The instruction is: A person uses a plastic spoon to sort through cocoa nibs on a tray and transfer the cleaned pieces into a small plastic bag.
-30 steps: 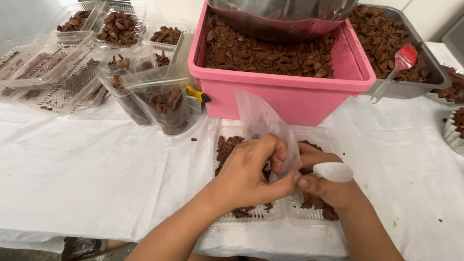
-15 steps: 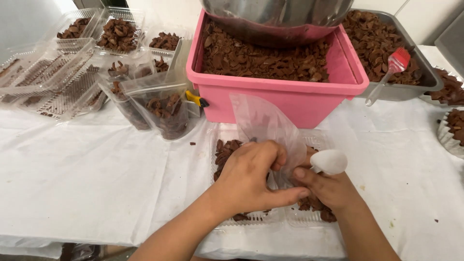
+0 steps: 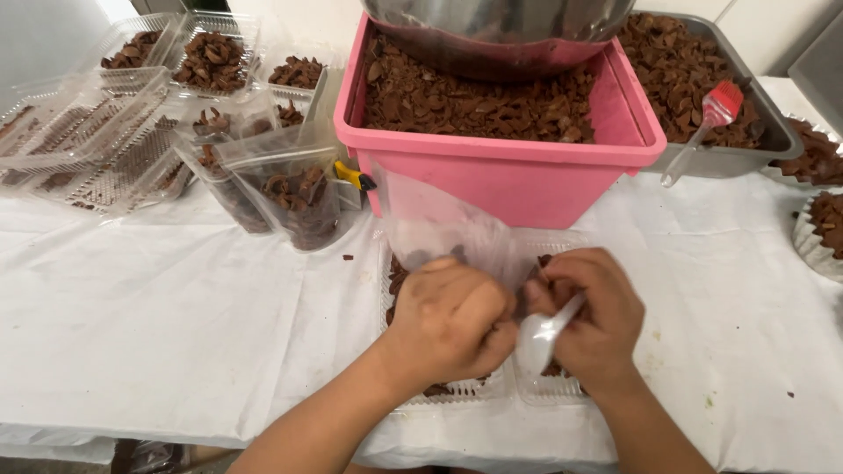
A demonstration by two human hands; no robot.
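Drawn closer together than 1 second ago: left hand (image 3: 452, 325) and right hand (image 3: 593, 320), now knuckle to knuckle over the clear plastic tray (image 3: 562, 391) of brown chips at the near edge of the white-clothed table (image 3: 176, 333). Clear plastic bag (image 3: 439, 219) now pulled lower, mouth bunched between both hands, body standing up against the pink tub (image 3: 518, 175). Left fingers curled tight on the bag's rim; right fingers closed around a white plastic spoon (image 3: 537, 338) and apparently pinching the bag's edge too. Bag judged thin, limp and slippery, nearly weightless while empty; best gripped at the rim with both hands to keep the mouth open. Chips likely brittle, easily crushed. Behind: metal bowl (image 3: 500, 22) resting in the tub, 2 filled pouches (image 3: 290, 189) at left, red brush (image 3: 716, 110) in a grey pan (image 3: 755, 149).
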